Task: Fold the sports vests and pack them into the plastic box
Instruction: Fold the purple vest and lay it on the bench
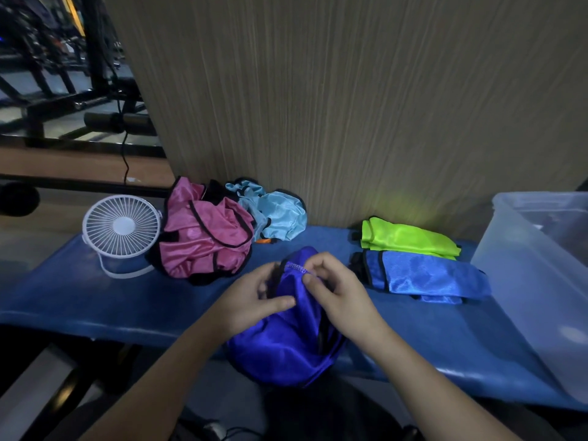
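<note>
A: Head view, looking down on the blue worktop (95, 300), and both hands are on the dark blue vest (286, 342) right at the near edge.

B: The left hand (254, 300) has its fingers curled into the fabric, thumb laid across the front. The right hand (334, 288) pinches the black-trimmed edge at the top of the bunch.

A: That vest is crumpled, not flat. Its lower part hangs over the near edge of the worktop.

B: Look right: two folded vests lie side by side, the lime green vest (410, 238) farther back by the wall, the lighter blue vest (423, 275) just nearer, touching it.

A: And at the far right, the clear plastic box (521, 268), standing on the worktop's end. What's inside it is hard to make out.

B: On the left, still unfolded, a pink vest (203, 243) in a heap, with a pale blue vest (276, 214) bunched just behind it against the wood-grain wall (350, 106).

A: A small white fan (122, 226) stands at the far left, beside the pink heap.
</note>
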The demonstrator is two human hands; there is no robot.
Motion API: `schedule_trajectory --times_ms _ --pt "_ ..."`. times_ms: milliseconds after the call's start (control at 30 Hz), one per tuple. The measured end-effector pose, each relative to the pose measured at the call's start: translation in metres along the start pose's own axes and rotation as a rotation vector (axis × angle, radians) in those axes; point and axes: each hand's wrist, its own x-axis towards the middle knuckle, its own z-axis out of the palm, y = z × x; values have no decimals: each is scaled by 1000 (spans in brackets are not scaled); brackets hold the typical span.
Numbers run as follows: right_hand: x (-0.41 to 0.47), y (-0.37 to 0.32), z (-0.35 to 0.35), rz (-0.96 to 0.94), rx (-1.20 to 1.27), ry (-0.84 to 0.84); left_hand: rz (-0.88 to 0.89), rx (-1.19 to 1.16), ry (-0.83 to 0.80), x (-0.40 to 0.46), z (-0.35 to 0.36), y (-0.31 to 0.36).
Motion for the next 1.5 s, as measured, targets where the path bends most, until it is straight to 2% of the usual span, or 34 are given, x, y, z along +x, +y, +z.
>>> schedule_trajectory --times_ms 100,333,467,567,667,733,900,1167,1400,1500 --pt "-4 2 -1 16 -39 36 14 15 11 5 12 6" --pt "-24 12 -5 42 -325 290 61 9 220 18 21 15" --pt "-39 17 -9 189 -157 210 102 -95 291 20 19 23" --pt "-45 14 -13 228 -44 132 157 -163 319 18 17 31" --pt "-43 3 -11 188 36 110 206 -201 299 13 17 40" --pt "-40 -7 -6 160 107 159 239 -203 252 8 19 47" --pt "-34 -31 -2 40 96 308 360 -118 187 -6 20 56" --pt "-38 -56 -18 -18 260 266 263 -241 155 -21 21 72" --pt "-38 -58 -24 11 187 292 208 -306 65 -24 22 77" --pt "-36 -64 -29 18 196 290 225 -320 100 -26 23 82"
